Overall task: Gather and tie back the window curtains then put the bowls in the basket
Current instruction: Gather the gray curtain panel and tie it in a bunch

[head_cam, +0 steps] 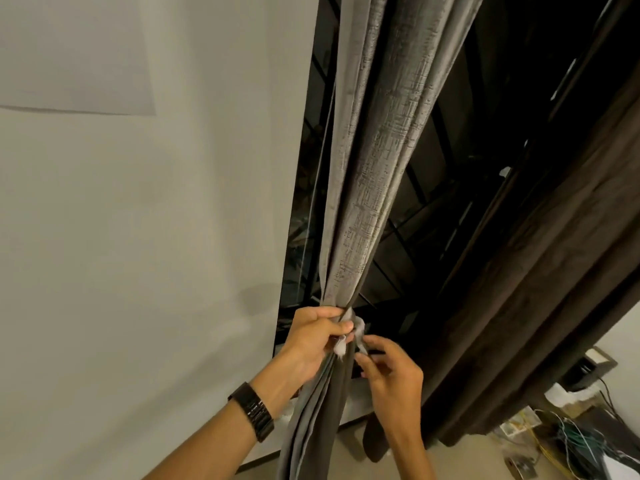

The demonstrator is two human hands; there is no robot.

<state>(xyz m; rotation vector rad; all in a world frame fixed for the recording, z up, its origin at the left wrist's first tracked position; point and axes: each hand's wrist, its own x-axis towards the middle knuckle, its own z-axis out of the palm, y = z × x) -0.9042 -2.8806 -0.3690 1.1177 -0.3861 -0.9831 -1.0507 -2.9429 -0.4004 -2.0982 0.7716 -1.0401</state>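
Observation:
A grey textured curtain [377,150] hangs at the window's left side, bunched into a narrow waist. A pale grey tie-back strip [358,328] is wrapped around that waist. My left hand [317,336] grips the bunched fabric and one end of the strip. Just to the right, my right hand [388,372] pinches the strip's other end between thumb and fingers. A dark brown curtain [540,289] hangs loose at the window's right side. No bowls or basket are in view.
A bare white wall [138,237] fills the left. The dark window glass [450,209] lies between the curtains. Tangled wires and clutter [568,445] lie on the floor at lower right, with a small dark box [588,368] by the wall.

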